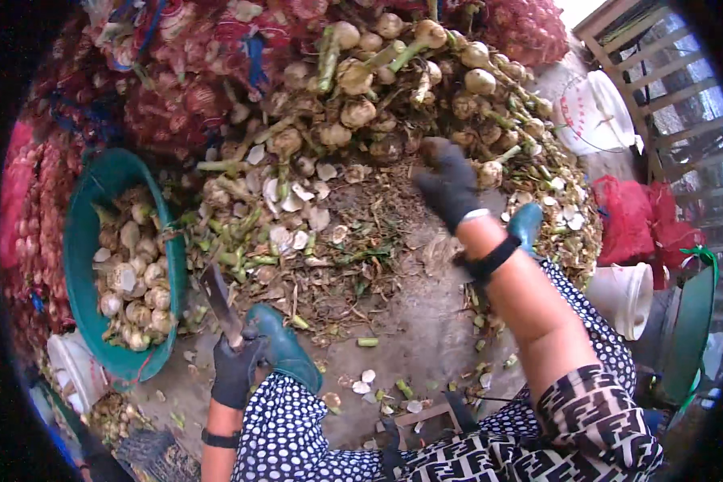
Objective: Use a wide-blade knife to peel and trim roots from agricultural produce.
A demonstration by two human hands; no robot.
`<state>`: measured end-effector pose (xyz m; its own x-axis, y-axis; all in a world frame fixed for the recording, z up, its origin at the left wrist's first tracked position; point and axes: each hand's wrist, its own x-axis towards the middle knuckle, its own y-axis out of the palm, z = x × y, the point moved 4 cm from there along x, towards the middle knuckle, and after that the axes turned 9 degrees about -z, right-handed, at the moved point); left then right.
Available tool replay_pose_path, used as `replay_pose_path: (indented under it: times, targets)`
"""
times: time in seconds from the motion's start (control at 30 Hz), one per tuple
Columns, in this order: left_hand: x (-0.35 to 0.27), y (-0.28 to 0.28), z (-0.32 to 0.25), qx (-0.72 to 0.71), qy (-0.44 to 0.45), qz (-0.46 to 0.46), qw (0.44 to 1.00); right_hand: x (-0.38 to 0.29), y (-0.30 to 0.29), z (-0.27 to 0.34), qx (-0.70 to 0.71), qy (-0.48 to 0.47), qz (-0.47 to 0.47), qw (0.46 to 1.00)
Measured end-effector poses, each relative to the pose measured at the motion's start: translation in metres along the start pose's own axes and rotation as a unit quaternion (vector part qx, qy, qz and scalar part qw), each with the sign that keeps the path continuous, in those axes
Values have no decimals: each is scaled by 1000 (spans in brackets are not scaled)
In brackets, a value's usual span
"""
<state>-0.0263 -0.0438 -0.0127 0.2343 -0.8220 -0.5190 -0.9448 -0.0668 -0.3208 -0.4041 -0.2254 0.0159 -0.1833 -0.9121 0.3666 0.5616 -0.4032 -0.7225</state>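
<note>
My left hand (238, 366), in a dark glove, is closed on the handle of a knife (222, 301), whose broad blade points up beside the green tub. My right hand (449, 181), gloved too, reaches to the near edge of a heap of garlic bulbs (356, 113) with thick stalks; its fingertips are at a brownish bulb, and blur hides whether they grip it. To the left, a green plastic tub (74, 241) contains many garlic bulbs (137, 283) with their stalks cut short. Cut stalks and white root discs (292, 202) are scattered over the ground between my hands.
Red mesh sacks of garlic (187, 102) are piled at the upper left. White buckets (620, 298) lie at the right, near red net bags (623, 220) and a slatted wooden frame (678, 102). My green boots (283, 349) rest on the littered floor. Another white bucket (78, 370) is below the tub.
</note>
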Motion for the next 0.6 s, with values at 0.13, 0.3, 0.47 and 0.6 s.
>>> replay_pose_path:
  times: [0.13,0.3,0.47,0.6]
  targets:
    - [6,7,15,20,2,3,1000,-1,-52,-151,-347,-38,48,936]
    - [4,17,2,-26,-23,7,999,0,-51,-152,-348,-31,120,929]
    - [7,18,1,47,-34,38,998,-11,-19,-93,40,-30,105,993]
    - [1,13,-9,17,-3,12,1000,-22,28,-25,212,96,192,953]
